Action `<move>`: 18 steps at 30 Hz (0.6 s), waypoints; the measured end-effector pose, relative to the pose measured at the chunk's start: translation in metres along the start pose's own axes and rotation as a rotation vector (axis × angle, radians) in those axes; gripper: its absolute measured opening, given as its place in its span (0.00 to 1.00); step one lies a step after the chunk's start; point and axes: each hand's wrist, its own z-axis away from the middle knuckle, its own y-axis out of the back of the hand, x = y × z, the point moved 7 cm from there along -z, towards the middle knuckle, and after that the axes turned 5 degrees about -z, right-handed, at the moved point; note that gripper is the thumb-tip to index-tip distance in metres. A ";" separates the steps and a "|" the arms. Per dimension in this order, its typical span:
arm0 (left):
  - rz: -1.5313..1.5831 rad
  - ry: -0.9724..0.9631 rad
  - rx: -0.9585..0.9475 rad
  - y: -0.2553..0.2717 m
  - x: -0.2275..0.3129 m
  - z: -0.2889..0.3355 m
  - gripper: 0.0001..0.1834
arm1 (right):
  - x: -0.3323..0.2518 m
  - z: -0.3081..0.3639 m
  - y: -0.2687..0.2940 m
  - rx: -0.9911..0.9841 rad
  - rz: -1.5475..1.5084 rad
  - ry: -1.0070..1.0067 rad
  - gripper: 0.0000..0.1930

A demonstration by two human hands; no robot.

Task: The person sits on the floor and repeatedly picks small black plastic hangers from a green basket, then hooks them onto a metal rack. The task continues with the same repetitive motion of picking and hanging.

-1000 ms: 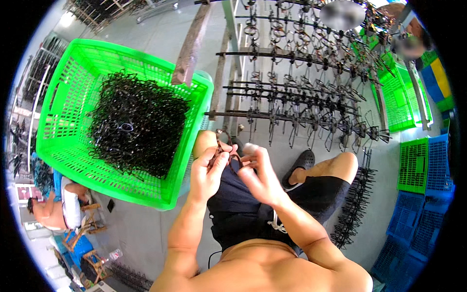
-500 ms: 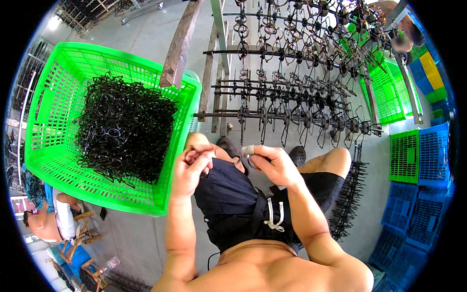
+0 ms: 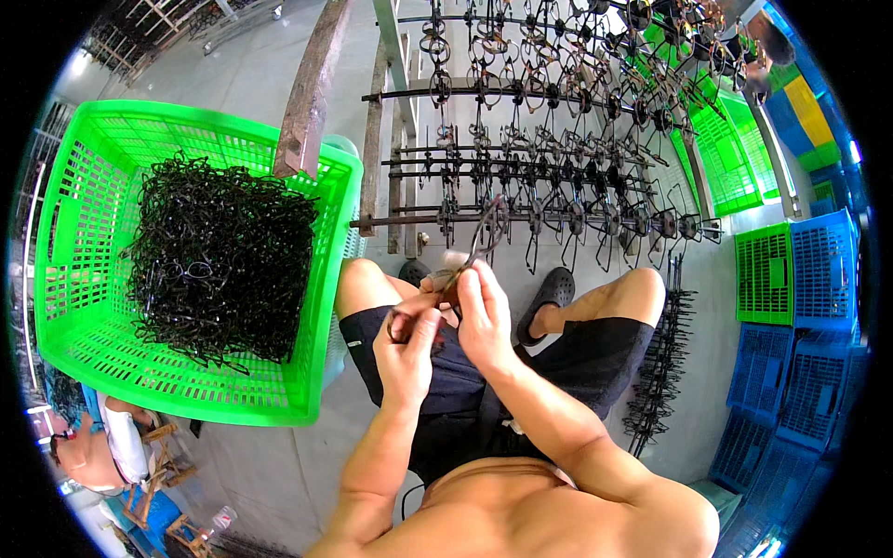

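Observation:
A dark eyeglass frame stands up out of my two hands, above my lap. My right hand is closed on its lower part, with a pale wrap round one finger. My left hand is curled against the same frame, thumb up; a dark loop shows at its fingers. Just beyond, black rods carry rows of hanging eyeglass frames. On the left, a green plastic basket holds a big tangled heap of black eyeglass frames, one with clearer rims on top.
A wooden post rises between basket and rack. Green and blue crates are stacked at the right. Another dark row of frames lies beyond my right knee. One person sits at the lower left; another is at the far right.
My hands were apart over my lap; they have come together, and an eyeglass frame now sticks up between them. The view has shifted slightly, with basket and rack lying further left.

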 end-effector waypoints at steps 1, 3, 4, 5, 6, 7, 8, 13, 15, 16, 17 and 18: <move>0.049 0.046 0.015 0.004 -0.005 -0.003 0.08 | 0.000 -0.008 0.004 0.012 0.025 -0.015 0.14; 0.238 0.234 0.023 0.016 -0.020 -0.005 0.11 | 0.002 -0.022 0.015 0.066 0.015 -0.072 0.13; 0.310 0.368 -0.010 0.023 -0.026 -0.006 0.14 | 0.003 -0.028 0.020 0.097 0.059 -0.188 0.14; 0.353 0.409 -0.011 0.030 -0.028 -0.007 0.17 | 0.003 -0.033 0.022 0.127 0.132 -0.128 0.15; 0.395 0.448 -0.009 0.036 -0.030 -0.007 0.19 | 0.003 -0.037 0.022 0.154 0.206 -0.069 0.16; 0.431 0.428 -0.016 0.042 -0.029 -0.009 0.21 | 0.005 -0.039 0.019 0.146 0.228 -0.083 0.16; 0.463 0.434 -0.024 0.046 -0.027 -0.010 0.19 | 0.006 -0.040 0.017 0.139 0.251 -0.096 0.16; 0.372 0.306 -0.053 0.048 -0.008 -0.015 0.11 | 0.011 -0.042 0.007 0.199 0.173 -0.217 0.16; 0.335 0.290 -0.052 0.051 -0.008 -0.017 0.11 | 0.016 -0.046 0.006 0.236 0.183 -0.180 0.14; 0.316 0.281 -0.053 0.052 -0.007 -0.018 0.11 | 0.017 -0.048 0.004 0.253 0.188 -0.160 0.13; 0.324 0.283 -0.047 0.051 -0.005 -0.019 0.11 | 0.018 -0.048 0.003 0.290 0.145 -0.158 0.13; 0.330 0.283 -0.040 0.051 -0.001 -0.019 0.10 | 0.020 -0.050 0.004 0.296 0.143 -0.134 0.13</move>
